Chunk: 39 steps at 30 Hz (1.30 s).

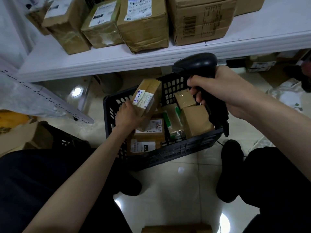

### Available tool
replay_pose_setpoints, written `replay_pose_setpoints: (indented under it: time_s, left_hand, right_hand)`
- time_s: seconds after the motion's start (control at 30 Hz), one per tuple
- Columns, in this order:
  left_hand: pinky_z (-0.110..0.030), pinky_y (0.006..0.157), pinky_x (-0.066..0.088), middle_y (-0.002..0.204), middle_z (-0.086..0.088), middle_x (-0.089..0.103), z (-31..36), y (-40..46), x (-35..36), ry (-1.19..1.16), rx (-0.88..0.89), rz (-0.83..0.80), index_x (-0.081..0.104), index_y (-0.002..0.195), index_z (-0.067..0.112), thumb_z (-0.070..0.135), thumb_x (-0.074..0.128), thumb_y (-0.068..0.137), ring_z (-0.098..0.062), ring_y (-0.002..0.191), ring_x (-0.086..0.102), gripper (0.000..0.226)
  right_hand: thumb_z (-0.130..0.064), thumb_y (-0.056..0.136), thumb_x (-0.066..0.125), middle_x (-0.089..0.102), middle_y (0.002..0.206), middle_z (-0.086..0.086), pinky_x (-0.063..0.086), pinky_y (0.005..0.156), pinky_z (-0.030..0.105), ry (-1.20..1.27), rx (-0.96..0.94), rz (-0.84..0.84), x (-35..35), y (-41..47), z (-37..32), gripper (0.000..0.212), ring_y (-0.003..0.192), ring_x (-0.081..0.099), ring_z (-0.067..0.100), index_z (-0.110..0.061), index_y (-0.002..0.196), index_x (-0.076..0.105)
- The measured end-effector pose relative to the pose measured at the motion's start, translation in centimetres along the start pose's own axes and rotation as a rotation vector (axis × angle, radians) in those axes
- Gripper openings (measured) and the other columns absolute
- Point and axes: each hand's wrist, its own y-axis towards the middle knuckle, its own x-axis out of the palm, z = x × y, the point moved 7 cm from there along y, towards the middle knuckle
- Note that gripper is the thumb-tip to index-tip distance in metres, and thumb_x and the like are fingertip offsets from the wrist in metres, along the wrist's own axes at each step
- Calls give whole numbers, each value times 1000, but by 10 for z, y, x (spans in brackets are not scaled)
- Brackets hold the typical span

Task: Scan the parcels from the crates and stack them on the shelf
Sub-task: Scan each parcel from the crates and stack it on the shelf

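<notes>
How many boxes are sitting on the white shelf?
5 boxes on the shelf: far-left box, second box, third box, fourth box, big box. More may hide behind.

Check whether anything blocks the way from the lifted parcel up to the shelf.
Nothing visible blocks it. The left hand grips the parcel above the crate, and open air lies between it and the shelf edge. Boxes fill the back of the shelf, but a bare strip shows along its front.
</notes>
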Motion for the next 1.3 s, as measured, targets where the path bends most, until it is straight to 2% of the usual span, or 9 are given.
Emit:
replay_pose_setpoints:
  time_s: [0.27, 0.43, 0.57, 0.63, 0.73, 0.87, 0.97, 1.1, 1.3]
  left_hand:
    - [-36, 92, 54, 124, -11, 64, -46, 2, -18, -333, -221, -202, 56, 137, 6, 40, 83, 82, -27, 113, 62, 70]
    - [-26, 82, 52, 113, -5, 69, -48, -32, -17, -573, -203, -315, 64, 129, 8, 34, 80, 84, -20, 105, 65, 54]
    - [-32, 93, 55, 114, -8, 73, -42, -57, -22, -742, -171, -378, 69, 115, 15, 51, 79, 60, -25, 110, 68, 67]
    - [-35, 100, 53, 116, -9, 73, -41, -64, -28, -791, -148, -400, 71, 114, 15, 53, 80, 58, -26, 113, 67, 69]
    - [-33, 98, 53, 119, -9, 73, -36, -72, -38, -837, -119, -447, 70, 118, 11, 52, 84, 57, -23, 111, 67, 75]
    - [-24, 85, 53, 116, -8, 74, -30, -78, -53, -852, -77, -440, 71, 116, 7, 49, 84, 54, -13, 98, 69, 76]
    - [-35, 100, 49, 107, -8, 73, -26, -83, -64, -853, -58, -419, 72, 112, 8, 49, 82, 53, -17, 97, 65, 73]
    - [-40, 105, 46, 110, -14, 73, -25, -84, -75, -848, -19, -398, 73, 113, 9, 48, 80, 56, -20, 101, 63, 69]
    - [-31, 96, 48, 110, -9, 76, -23, -84, -84, -850, -8, -370, 73, 114, 8, 46, 82, 54, -15, 98, 67, 72]
  right_hand:
    - [-13, 93, 66, 62, 71, 3, 45, 51, 22, -19, -9, -35, 10, -2, 8, 6, 54, 56, 10, -7, 91, 69]
    - [-13, 92, 67, 64, 71, 4, 46, 55, 26, -62, -17, -49, 15, -10, 17, 9, 57, 58, 12, -5, 93, 70]
    - [-15, 92, 69, 66, 72, 3, 49, 58, 29, -131, -51, -85, 23, -23, 20, 9, 59, 60, 13, -7, 91, 71]
    - [-18, 90, 71, 68, 69, 3, 50, 58, 29, -225, -101, -87, 24, -29, 18, 9, 56, 61, 11, -9, 87, 72]
    - [-24, 87, 76, 68, 59, 2, 51, 54, 25, -454, -219, -98, 25, -36, 10, 15, 50, 62, 10, -16, 77, 69]
    - [-29, 85, 78, 66, 55, 0, 44, 51, 11, -619, -321, -140, 34, -46, 0, 24, 47, 59, -4, -9, 76, 70]
    - [-30, 85, 78, 61, 52, -6, 41, 47, 9, -649, -356, -169, 41, -50, -4, 25, 46, 58, -6, -16, 69, 65]
    - [-33, 86, 77, 65, 52, 3, 41, 48, 9, -666, -390, -192, 45, -51, -7, 28, 42, 58, -1, -17, 67, 63]
    - [-32, 85, 78, 61, 48, -5, 42, 49, 9, -653, -412, -203, 45, -50, -8, 24, 44, 60, -1, -11, 79, 69]
